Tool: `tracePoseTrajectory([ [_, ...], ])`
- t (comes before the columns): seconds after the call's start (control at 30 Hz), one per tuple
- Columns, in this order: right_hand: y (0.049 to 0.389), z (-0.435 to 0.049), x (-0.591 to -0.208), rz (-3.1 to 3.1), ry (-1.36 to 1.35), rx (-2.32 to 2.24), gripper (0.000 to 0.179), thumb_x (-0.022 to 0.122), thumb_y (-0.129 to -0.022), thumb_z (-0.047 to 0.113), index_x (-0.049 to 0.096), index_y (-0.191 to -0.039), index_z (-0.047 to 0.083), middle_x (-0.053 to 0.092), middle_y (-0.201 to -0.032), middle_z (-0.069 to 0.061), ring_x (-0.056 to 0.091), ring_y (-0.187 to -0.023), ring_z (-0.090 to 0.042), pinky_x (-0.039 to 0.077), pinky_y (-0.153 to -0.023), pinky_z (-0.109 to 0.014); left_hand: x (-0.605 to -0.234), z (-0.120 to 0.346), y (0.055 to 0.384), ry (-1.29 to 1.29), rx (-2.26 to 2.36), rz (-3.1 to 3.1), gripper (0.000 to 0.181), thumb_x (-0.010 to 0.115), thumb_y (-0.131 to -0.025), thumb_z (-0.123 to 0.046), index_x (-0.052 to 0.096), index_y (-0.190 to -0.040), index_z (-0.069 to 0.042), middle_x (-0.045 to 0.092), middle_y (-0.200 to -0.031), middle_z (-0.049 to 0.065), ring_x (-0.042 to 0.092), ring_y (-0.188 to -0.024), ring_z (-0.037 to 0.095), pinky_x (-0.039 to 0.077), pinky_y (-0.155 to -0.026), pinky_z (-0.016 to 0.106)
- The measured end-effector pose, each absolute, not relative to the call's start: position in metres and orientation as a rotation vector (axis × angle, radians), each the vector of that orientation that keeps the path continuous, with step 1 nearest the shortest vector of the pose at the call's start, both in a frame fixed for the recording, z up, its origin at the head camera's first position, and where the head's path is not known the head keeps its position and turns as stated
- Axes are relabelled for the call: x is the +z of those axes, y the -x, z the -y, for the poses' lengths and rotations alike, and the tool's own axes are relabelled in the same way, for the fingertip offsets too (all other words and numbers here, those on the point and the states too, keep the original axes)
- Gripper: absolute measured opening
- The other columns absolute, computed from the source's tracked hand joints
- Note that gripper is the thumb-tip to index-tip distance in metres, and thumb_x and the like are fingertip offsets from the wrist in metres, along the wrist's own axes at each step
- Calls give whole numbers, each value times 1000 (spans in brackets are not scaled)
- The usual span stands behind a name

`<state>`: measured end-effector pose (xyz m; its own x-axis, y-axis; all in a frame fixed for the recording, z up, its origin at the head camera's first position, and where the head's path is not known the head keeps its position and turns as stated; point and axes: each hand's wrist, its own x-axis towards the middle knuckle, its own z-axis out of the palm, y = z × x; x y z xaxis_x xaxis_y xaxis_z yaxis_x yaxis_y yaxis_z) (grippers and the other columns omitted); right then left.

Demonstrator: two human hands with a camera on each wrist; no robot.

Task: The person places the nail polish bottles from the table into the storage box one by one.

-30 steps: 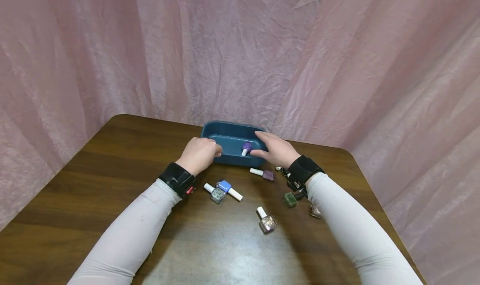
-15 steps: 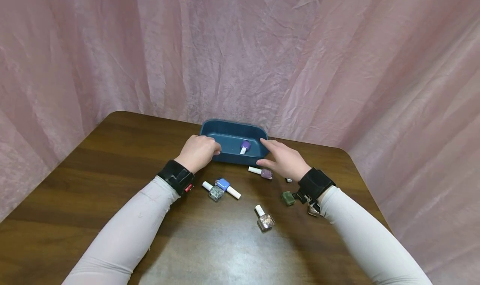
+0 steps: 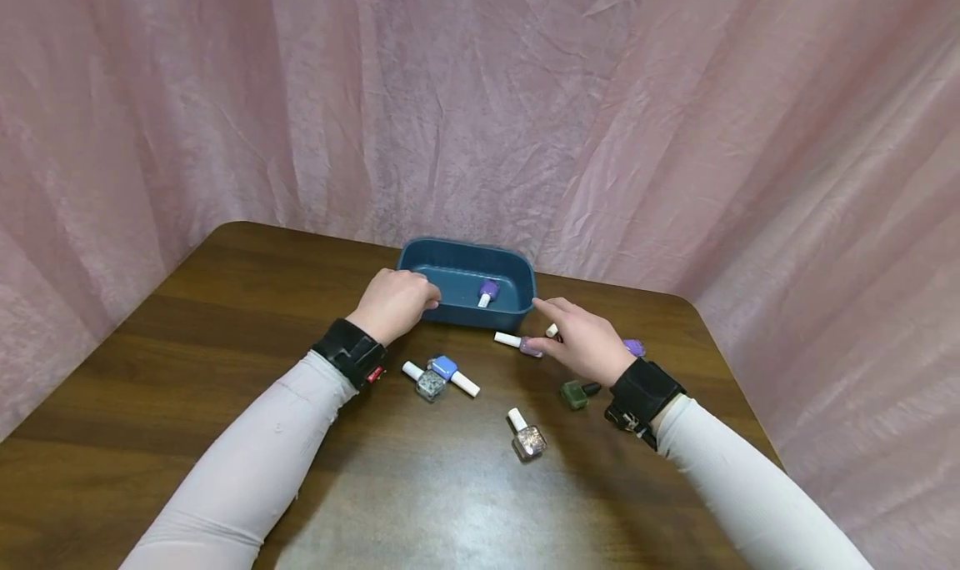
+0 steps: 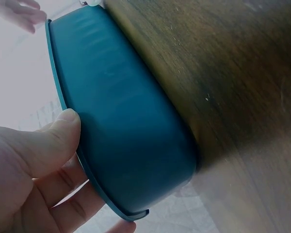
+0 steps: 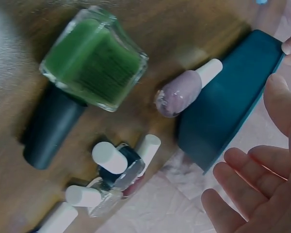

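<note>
My left hand (image 3: 396, 303) grips the near left rim of a blue plastic bin (image 3: 480, 316). In the left wrist view its thumb (image 4: 63, 131) presses the outer wall and the fingers reach over the rim. A purple nail polish bottle (image 3: 489, 290) with a white cap lies inside the bin. Just right of the bin, my right hand (image 3: 585, 341) hovers over the table with fingers spread and nothing held. Beneath its thumb lies a mauve nail polish bottle (image 3: 507, 339), partly hidden in the head view. The right wrist view shows this mauve bottle (image 5: 179, 94) beside the bin wall.
A green nail polish bottle (image 3: 575, 394) with a black cap lies near the right wrist. Blue (image 3: 444, 367) and grey glitter (image 3: 431, 385) bottles lie together left of centre, a gold glitter bottle (image 3: 530, 443) nearer. Several more bottles (image 5: 111, 165) cluster at right. A pink curtain (image 3: 480, 112) hangs behind.
My right hand has drawn back from over the bin to the right and nearer me, empty throughout. The left hand keeps its grip on the rim.
</note>
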<state>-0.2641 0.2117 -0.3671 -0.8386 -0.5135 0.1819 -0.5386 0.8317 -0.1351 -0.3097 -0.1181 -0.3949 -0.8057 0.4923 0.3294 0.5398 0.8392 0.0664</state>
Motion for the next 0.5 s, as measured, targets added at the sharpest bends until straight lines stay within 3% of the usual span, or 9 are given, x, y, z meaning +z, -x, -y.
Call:
tracePoseTrajectory([
  [0.5,260,-217,-379,2838,-835,181,59,88,-96,37,73,-140,1,73,-131,-13,74,-116,-30,63,-86,-52,-393,118,308,799,-235,2697,14,79,-103,-13,87,-92,-18,80,-85,0,74,-79,23,59,-80,55],
])
